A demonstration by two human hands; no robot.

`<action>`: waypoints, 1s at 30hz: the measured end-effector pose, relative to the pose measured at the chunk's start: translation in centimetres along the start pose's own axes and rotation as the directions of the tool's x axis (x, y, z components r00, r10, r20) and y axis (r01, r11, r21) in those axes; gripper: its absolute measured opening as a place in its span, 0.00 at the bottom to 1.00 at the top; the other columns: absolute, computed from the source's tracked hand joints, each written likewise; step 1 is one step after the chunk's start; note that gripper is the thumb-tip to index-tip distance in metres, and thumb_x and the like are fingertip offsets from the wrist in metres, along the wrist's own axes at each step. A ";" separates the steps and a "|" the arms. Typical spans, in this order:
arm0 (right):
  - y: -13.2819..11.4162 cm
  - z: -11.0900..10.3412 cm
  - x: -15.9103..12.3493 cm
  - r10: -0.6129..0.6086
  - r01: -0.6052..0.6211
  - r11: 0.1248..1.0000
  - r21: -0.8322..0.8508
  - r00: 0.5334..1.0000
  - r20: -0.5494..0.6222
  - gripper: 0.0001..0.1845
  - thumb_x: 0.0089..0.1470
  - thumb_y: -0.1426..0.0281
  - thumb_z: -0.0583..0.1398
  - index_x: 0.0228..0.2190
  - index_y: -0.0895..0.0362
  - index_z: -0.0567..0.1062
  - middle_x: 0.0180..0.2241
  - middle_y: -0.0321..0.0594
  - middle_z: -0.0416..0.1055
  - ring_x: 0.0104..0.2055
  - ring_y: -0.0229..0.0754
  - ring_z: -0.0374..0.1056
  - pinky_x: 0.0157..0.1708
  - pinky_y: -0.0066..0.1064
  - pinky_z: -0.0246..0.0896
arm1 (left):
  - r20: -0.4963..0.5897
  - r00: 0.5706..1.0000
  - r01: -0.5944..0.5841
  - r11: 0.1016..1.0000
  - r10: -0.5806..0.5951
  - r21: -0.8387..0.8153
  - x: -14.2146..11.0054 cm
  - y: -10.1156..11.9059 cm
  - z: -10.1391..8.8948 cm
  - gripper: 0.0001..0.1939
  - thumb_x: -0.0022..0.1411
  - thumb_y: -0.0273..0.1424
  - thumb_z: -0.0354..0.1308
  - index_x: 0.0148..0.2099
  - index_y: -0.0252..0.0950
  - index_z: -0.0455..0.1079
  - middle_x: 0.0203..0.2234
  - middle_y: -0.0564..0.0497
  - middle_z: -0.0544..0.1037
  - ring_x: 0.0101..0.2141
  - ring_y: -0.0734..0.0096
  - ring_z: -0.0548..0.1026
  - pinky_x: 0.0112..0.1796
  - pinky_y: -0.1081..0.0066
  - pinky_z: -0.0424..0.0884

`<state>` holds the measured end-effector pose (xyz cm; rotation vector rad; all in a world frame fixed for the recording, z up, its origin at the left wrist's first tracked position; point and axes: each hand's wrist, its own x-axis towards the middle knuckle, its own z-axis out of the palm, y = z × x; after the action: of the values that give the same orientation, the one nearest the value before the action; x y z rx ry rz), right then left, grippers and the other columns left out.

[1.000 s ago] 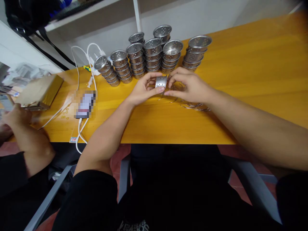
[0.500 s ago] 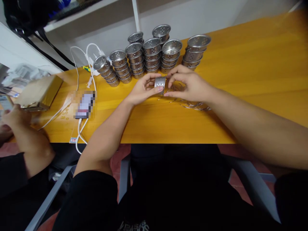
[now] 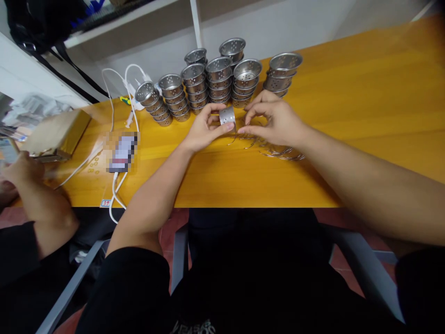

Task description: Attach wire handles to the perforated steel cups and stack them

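My left hand [image 3: 205, 130] grips a small perforated metal cup [image 3: 227, 116] by its side, just above the orange table [image 3: 347, 116]. My right hand [image 3: 274, 123] hovers right of the cup with fingers pinched close together over a pile of thin wire rings [image 3: 278, 150]; what the fingers hold is too small to see. Several stacks of the same metal cups [image 3: 219, 79] stand in a row just behind both hands.
A phone [image 3: 121, 150] on a white charging cable [image 3: 114, 93] lies at the left of the table. A cardboard box [image 3: 57, 132] sits at the far left, with another person's hand [image 3: 21, 171] beside it. A shelf and wall stand behind the table.
The left hand has turned the cup and drawn it slightly left. The right hand has come off the cup and opened a small gap beside it.
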<state>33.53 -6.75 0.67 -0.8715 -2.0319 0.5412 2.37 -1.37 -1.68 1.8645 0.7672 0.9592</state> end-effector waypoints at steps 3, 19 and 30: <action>1.1 0.3 -0.1 0.039 -0.039 0.999 -0.009 0.999 -0.027 0.37 0.68 0.20 0.75 0.45 0.39 0.91 0.57 0.52 0.88 0.65 0.75 0.79 0.72 0.83 0.78 | -0.059 0.998 -0.007 1.000 0.007 -0.005 0.2 -0.6 -0.1 0.57 0.59 0.76 0.85 0.74 0.46 0.76 0.72 0.37 0.82 0.70 0.41 0.88 0.74 0.37 0.86; 3.8 -1.6 -0.7 0.010 -0.007 0.997 -0.077 1.000 0.030 0.39 0.73 0.23 0.73 0.51 0.45 0.91 0.49 0.50 0.89 0.47 0.62 0.83 0.59 0.68 0.88 | -0.056 0.998 0.018 0.997 -0.014 0.072 0.3 -1.2 -0.8 0.58 0.61 0.80 0.79 0.75 0.45 0.74 0.73 0.35 0.83 0.71 0.42 0.86 0.75 0.40 0.84; -1.4 1.5 -0.3 -0.086 0.088 0.995 0.056 0.995 -0.042 0.40 0.72 0.29 0.77 0.70 0.38 0.88 0.74 0.51 0.85 0.77 0.78 0.79 0.74 0.82 0.81 | 0.049 0.994 -0.096 0.992 0.100 -0.078 0.1 0.1 1.0 0.53 0.64 0.76 0.83 0.73 0.47 0.75 0.72 0.40 0.87 0.71 0.47 0.90 0.79 0.43 0.85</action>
<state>31.88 -8.00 0.65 -0.7504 -1.9983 0.5277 3.28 -1.74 -1.90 1.8682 0.6049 0.9826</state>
